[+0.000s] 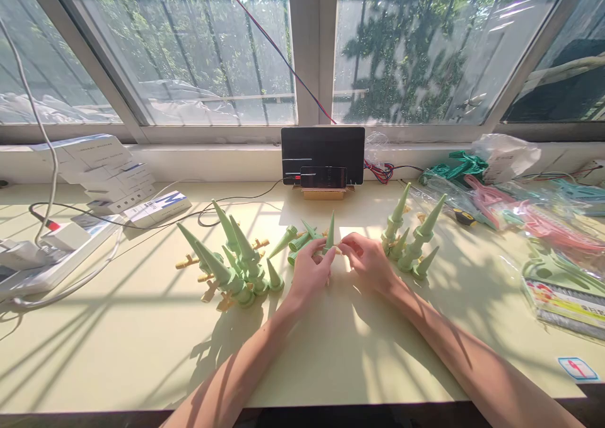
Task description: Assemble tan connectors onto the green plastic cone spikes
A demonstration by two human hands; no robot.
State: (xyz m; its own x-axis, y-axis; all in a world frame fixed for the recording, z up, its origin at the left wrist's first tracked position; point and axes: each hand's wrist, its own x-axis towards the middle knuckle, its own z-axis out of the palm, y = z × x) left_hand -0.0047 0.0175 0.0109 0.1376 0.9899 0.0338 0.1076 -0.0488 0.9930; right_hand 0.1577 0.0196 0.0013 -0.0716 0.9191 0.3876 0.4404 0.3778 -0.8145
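Note:
My left hand (309,270) is closed around a green plastic cone spike (329,234) that points upward, at the middle of the pale yellow table (142,346). My right hand (366,261) pinches a small tan peg (338,249) at the base of that same spike, fingertips meeting those of the left. A few loose green spikes (295,239) lie just behind the hands. A cluster of upright green spikes with tan pegs (231,261) stands to the left, and a smaller cluster (411,239) stands to the right.
A black screen with a phone on a wooden stand (323,157) sits against the window sill. A power strip and cables (42,251) and small boxes (155,207) lie at left. Plastic bags of coloured parts (520,220) cover the right side.

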